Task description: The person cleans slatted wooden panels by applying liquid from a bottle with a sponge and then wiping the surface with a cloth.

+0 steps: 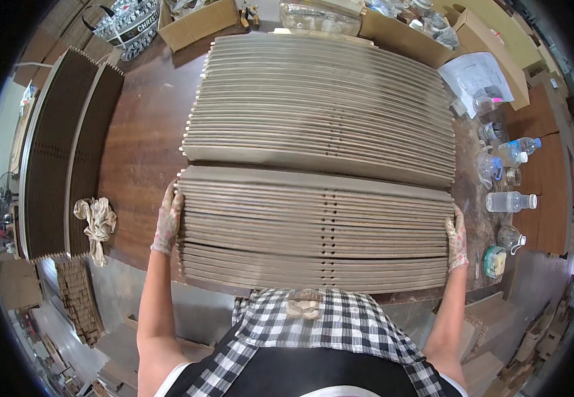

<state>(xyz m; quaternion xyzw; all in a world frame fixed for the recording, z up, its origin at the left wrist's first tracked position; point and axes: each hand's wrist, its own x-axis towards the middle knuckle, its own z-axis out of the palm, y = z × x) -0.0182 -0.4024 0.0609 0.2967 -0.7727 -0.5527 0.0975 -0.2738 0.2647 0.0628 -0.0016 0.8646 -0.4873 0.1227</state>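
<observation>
A gloved left hand and right hand, unclenched, brace opposite ends of the nearer row of brown boards on the counter, apparently squaring its edges.

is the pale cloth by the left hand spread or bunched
Bunched up: the pale cloth lies in crumpled folds to the left of the left hand.

Boards and bottles on brown table
</observation>
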